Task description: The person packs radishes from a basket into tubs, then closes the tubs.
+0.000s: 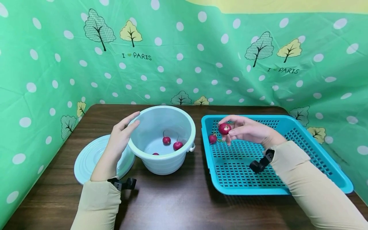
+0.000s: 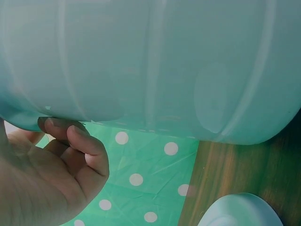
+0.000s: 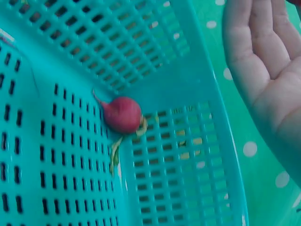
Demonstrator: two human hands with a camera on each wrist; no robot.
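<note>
My right hand (image 1: pixel 244 129) pinches a red radish (image 1: pixel 224 128) above the left part of the blue plastic basket (image 1: pixel 238 166). Below it, another radish (image 3: pixel 123 115) with scraps of green stem rests in the basket's corner. A pale blue bucket (image 1: pixel 164 164) stands upright left of the basket, with three radishes inside, one of them (image 1: pixel 178 145) near the right wall. At the bucket's left rim, my left hand (image 1: pixel 122 134) holds on, thumb over the edge. Its bent fingers (image 2: pixel 91 150) meet the outside under the lip in the left wrist view.
A round pale blue lid (image 1: pixel 89 159) lies on the dark wooden table (image 1: pixel 172 204), partly under my left forearm. Behind the table hangs a green dotted cloth (image 1: pixel 184 64). A white handle pivot (image 1: pixel 192 148) juts from the bucket's right side.
</note>
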